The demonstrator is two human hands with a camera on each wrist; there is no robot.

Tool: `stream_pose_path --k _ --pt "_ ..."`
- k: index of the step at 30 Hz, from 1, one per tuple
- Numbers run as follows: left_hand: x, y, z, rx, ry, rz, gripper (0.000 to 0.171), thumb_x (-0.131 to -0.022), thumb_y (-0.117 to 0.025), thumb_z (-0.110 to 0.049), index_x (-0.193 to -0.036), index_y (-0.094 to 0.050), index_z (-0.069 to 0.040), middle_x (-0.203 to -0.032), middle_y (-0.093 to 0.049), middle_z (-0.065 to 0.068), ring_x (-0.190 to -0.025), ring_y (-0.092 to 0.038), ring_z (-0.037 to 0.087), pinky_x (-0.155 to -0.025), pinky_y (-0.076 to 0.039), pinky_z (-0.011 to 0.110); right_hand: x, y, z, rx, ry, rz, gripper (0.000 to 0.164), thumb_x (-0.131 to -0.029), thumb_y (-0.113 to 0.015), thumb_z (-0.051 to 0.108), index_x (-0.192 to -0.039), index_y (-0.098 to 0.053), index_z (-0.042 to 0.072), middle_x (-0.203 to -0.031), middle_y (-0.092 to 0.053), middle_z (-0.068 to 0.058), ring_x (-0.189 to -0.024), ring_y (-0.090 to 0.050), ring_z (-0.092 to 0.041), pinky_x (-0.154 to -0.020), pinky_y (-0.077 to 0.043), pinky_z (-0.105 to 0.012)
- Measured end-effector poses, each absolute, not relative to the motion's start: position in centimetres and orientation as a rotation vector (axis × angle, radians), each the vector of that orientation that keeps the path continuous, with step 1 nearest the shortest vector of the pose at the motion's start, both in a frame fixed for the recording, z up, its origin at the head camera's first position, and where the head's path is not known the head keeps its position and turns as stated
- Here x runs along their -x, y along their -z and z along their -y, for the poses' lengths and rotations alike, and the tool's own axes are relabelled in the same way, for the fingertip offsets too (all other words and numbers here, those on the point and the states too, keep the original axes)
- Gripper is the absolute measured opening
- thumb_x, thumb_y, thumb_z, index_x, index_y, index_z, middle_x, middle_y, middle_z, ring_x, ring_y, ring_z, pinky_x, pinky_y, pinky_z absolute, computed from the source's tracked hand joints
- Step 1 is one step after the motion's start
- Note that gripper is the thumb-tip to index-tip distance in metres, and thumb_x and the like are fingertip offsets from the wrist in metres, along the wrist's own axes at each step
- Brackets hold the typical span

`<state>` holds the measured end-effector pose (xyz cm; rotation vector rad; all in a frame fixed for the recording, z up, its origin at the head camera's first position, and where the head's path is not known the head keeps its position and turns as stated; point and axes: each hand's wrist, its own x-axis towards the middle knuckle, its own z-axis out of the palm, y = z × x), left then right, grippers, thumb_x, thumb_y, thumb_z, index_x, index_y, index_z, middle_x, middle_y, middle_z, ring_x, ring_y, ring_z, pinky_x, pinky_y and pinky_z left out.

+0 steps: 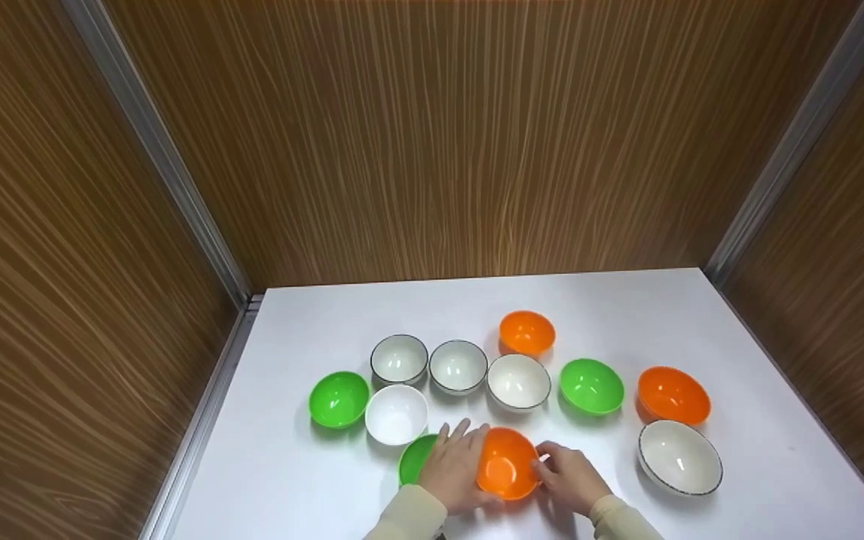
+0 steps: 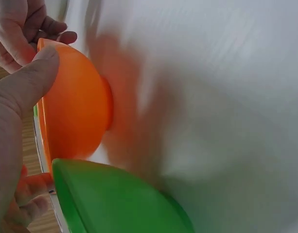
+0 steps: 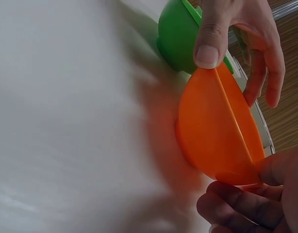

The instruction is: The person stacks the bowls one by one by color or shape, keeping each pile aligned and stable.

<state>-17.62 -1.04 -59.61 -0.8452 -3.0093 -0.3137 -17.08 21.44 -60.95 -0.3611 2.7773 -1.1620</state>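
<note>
An orange bowl (image 1: 507,465) stands upright at the table's near middle, between both hands. My left hand (image 1: 456,469) holds its left side, the thumb (image 2: 34,77) against the near outer wall by the rim and the fingers toward the far side. My right hand (image 1: 571,476) pinches the right rim, with the thumb at the edge and curled fingers (image 3: 231,206) under it. Just left of the orange bowl is a green bowl (image 2: 117,199), partly covered by my left hand in the head view. Whether the orange bowl's base touches the table is hard to tell.
Beyond the hands stand white bowls (image 1: 397,415), (image 1: 520,382), dark-rimmed bowls (image 1: 399,360), (image 1: 458,367), green bowls (image 1: 339,400), (image 1: 592,386) and an orange bowl (image 1: 527,333). Rightward are another orange bowl (image 1: 673,395) and a speckle-rimmed bowl (image 1: 679,457). Wood-grain walls (image 1: 432,142) enclose the white table (image 1: 267,465).
</note>
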Motion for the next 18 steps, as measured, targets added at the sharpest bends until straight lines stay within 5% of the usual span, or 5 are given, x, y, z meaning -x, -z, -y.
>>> stream_pose_path --k 18 --pt "18.9 59.0 0.8 0.862 0.309 3.054 0.105 -0.065 -0.071 -0.060 -0.145 -0.023 -0.013 -0.146 -0.028 -0.002 -0.133 -0.025 0.022 -0.108 -0.016 0.050 17.3 60.8 -21.5 0.310 1.301 -2.638 0.020 -0.088 -0.057 0.014 -0.102 -0.058 0.000 -0.069 -0.063 0.000 -0.056 -0.060 -0.017 -0.050 -0.048 -0.025"
